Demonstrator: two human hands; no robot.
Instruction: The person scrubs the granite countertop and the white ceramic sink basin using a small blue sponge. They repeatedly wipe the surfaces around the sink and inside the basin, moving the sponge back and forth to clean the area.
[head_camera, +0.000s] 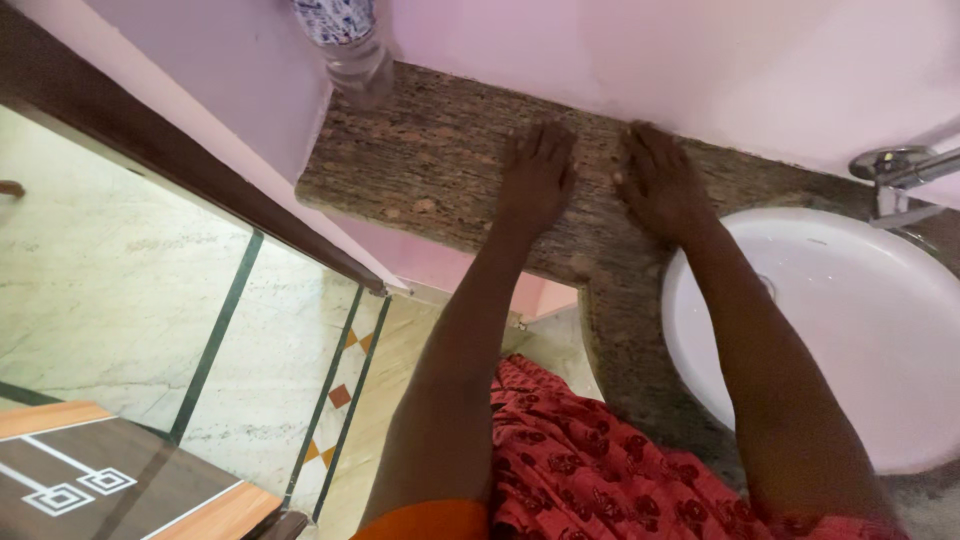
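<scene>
A speckled brown granite tabletop (430, 160) ran along the pink wall, with a round white basin (850, 320) set into its right end and a chrome tap (900, 165) above it. Both hands lay flat on the stone, empty, fingers stretched toward the wall: the left hand (538, 175) and right hand (658, 180) sat just beside each other. A clear plastic bottle (352, 45) stood at the far left corner, apart from them.

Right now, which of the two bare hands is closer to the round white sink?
The right hand, flat on the speckled granite counter beside the round white sink; the left hand lies farther away.
</scene>
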